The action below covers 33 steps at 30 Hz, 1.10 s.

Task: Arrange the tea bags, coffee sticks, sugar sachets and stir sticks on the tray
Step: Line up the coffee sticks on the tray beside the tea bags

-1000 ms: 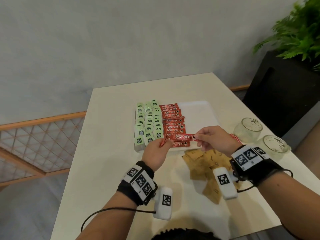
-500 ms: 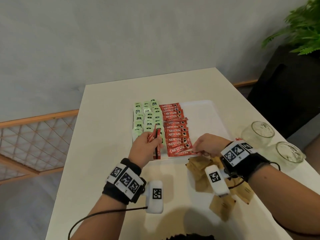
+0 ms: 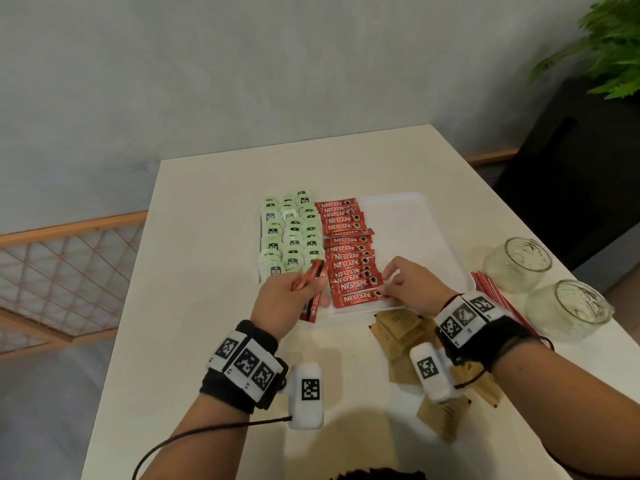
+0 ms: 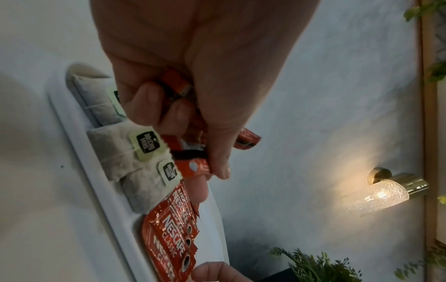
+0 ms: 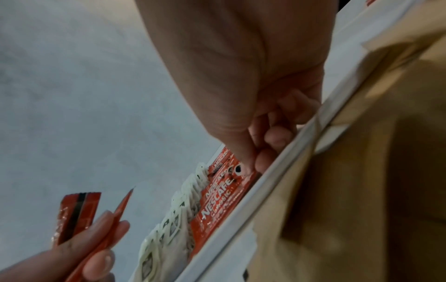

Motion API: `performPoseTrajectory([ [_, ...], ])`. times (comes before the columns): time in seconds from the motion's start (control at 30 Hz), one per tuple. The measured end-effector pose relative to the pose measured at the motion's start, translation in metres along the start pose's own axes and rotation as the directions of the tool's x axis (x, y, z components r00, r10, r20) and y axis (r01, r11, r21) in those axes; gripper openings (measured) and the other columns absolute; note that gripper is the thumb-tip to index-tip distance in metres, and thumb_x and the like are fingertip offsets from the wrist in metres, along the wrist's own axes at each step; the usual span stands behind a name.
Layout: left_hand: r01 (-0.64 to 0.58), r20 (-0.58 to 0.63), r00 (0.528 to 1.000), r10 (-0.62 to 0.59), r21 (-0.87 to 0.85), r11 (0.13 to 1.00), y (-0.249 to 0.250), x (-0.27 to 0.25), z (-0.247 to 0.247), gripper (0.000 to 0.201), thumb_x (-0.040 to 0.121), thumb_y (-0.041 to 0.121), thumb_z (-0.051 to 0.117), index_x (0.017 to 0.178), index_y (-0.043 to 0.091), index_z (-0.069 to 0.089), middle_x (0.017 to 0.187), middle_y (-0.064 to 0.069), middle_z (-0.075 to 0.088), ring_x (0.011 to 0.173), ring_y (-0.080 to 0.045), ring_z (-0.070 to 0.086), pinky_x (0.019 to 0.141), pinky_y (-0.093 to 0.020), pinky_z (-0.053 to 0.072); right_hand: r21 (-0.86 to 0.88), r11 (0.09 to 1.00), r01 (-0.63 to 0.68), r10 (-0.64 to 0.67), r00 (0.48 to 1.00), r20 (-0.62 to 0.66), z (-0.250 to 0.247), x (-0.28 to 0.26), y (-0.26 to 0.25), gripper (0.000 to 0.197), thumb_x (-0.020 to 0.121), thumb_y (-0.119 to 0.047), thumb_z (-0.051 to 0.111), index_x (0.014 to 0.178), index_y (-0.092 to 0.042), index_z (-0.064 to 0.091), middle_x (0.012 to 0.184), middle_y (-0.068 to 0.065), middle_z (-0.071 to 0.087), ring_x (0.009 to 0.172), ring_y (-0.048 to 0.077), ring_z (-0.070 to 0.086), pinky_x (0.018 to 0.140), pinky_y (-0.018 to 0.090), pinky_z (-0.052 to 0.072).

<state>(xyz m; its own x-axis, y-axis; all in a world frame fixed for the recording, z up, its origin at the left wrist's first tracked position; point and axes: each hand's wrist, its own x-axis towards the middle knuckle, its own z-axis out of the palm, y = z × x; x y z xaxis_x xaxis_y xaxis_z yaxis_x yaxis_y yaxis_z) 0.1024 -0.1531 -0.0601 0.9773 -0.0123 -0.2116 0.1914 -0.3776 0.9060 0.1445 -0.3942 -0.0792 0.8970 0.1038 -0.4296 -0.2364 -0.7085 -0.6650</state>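
Observation:
A white tray (image 3: 412, 216) holds rows of green-tagged tea bags (image 3: 291, 233) on its left and a column of red coffee sticks (image 3: 346, 251) beside them. My right hand (image 3: 388, 291) pinches the right end of the nearest coffee stick (image 3: 360, 299), which lies flat at the tray's front edge; the right wrist view shows thumb and finger on that stick (image 5: 224, 192). My left hand (image 3: 311, 289) grips a few more coffee sticks (image 3: 306, 284) over the tray's front left corner, beside the tea bags (image 4: 120, 148). Brown sugar sachets (image 3: 398, 327) lie loose under my right wrist. Red striped stir sticks (image 3: 495, 292) lie to the right.
Two empty glass jars (image 3: 519, 261) (image 3: 568, 310) stand on the table right of the tray. The tray's right half is bare. A dark planter with a fern (image 3: 595, 64) stands past the table's right edge. A wall runs behind the table.
My right hand brought one coffee stick down from the air onto the front end of the red column. My left hand drew back to the left with its sticks.

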Motion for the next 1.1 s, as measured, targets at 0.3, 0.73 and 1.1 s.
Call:
performPoseTrajectory([
  [0.3,-0.179,0.067,0.984,0.167,0.284,0.942,0.016,-0.009,0.020,0.035,0.078,0.039,0.078,0.057,0.021,0.056,0.057,0.004,0.055,0.055,-0.009,0.048,0.058,-0.029,0.041,0.377,0.925,0.054,-0.024,0.996,-0.083,-0.001,-0.050,-0.027,0.033,0.095,-0.046,0.053,0.100,-0.015,0.063,0.068,-0.006,0.052,0.050,0.006,0.043,0.047,0.021,0.032],
  [0.73,-0.134,-0.013,0.990,0.137,0.145,0.980,0.019,-0.030,0.031,0.043,0.069,0.035,0.086,0.104,0.027,0.063,0.092,0.018,0.063,0.089,-0.001,0.062,0.079,-0.021,0.047,0.502,0.823,0.265,-0.169,0.959,-0.229,0.005,-0.087,-0.017,0.018,0.092,-0.005,0.062,0.095,-0.018,0.074,0.072,0.004,0.063,0.057,0.017,0.055,0.058,0.028,0.052],
  [1.1,-0.079,-0.010,0.997,0.079,-0.114,0.990,0.016,-0.036,0.037,0.008,0.082,0.029,0.077,0.075,0.026,0.077,0.085,0.002,0.076,0.087,-0.019,0.070,0.091,-0.041,0.053,0.481,0.822,0.303,-0.248,0.953,-0.177,0.004,-0.090,-0.022,0.017,0.083,-0.016,0.075,0.099,-0.017,0.073,0.070,-0.002,0.070,0.057,0.012,0.057,0.057,0.025,0.052],
])
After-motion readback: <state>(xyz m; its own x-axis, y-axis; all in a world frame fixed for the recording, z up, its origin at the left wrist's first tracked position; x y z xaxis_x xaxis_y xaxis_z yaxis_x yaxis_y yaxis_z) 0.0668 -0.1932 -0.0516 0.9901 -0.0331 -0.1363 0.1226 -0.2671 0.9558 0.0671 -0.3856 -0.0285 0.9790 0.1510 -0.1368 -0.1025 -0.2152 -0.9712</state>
